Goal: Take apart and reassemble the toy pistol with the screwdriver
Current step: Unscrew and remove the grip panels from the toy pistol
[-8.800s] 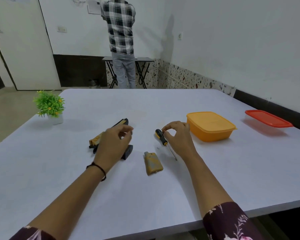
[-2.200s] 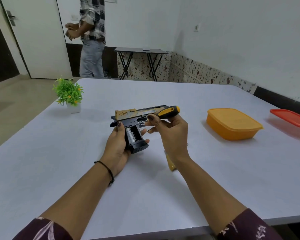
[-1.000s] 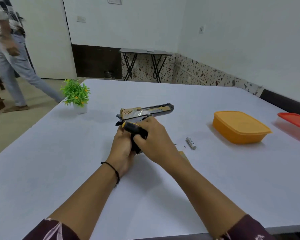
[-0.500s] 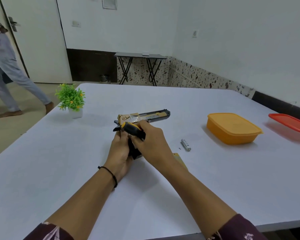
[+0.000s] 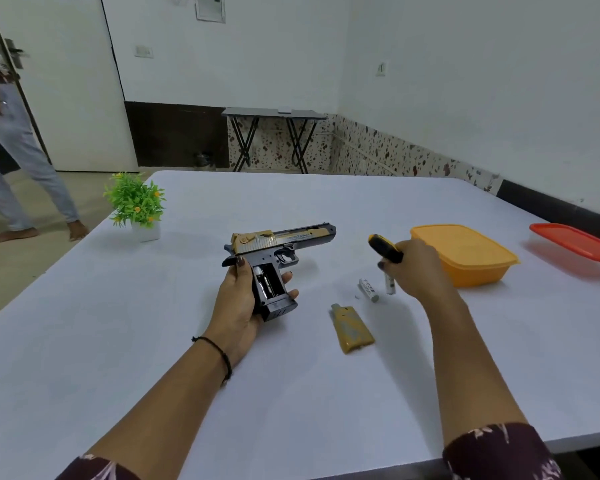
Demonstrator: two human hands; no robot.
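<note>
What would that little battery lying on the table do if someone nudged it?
The battery is a small smooth cylinder lying on its side on the flat white table, so it would probably roll if pushed across its length. It looks light and stiff. Pinching its slick casing might let it slip.

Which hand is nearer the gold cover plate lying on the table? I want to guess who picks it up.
Right. The right hand hovers just beyond the gold cover plate, holding the screwdriver. The left hand holds the toy pistol off to its left.

Plain room: white table [image 5: 291, 393], door [image 5: 66, 81].
</note>
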